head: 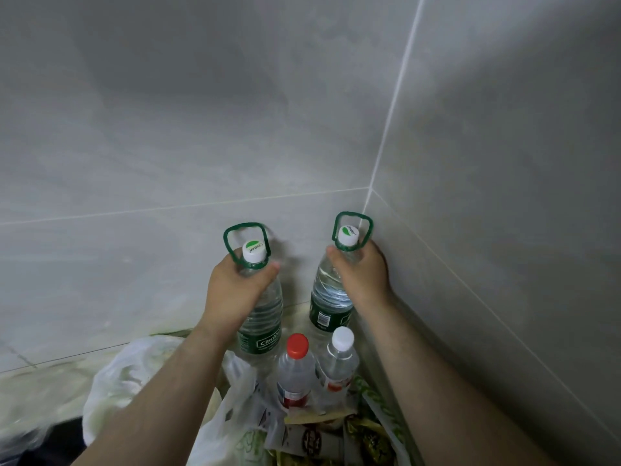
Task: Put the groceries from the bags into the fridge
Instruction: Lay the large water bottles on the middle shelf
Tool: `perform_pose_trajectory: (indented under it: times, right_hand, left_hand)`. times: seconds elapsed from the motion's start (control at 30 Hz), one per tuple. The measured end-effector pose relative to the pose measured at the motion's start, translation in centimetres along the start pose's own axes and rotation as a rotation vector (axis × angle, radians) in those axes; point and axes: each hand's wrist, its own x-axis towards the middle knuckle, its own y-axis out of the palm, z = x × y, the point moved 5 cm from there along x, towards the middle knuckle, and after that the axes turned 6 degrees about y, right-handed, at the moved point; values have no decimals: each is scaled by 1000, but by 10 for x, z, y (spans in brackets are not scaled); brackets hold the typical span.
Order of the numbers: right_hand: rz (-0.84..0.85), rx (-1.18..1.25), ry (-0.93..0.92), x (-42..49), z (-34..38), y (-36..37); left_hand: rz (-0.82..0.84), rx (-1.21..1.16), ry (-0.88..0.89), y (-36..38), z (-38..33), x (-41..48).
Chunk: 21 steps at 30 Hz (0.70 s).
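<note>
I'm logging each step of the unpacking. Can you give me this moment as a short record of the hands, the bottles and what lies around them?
left hand: grips the neck of the left bottle
right hand: grips the neck of the right bottle
big bottles: upright, white caps on, green carry loops, in the corner of the wall
small bottles: red-cap bottle and white-cap bottle, upright, side by side, nearer the person
bag: white plastic, left of the bottles
packets: heaped in front of the small bottles
</note>
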Motion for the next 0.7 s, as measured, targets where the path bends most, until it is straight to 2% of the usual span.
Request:
perform_pose_trajectory:
  times: [0.13, 0.4, 0.57, 0.7]
  right_hand:
    - [-49, 62, 25, 3, -4, 8]
    - [-171, 47, -134, 6, 3, 13]
    - [-211, 68, -219, 2, 16, 9]
    - [-178, 50, -266, -5, 40, 6]
  left_hand:
    - [-83, 7, 3, 4, -1, 3]
    - [-198, -28, -36, 6, 3, 6]
    - [-220, -88, 38, 0, -6, 3]
    - [-235, -101, 98, -6, -26, 1]
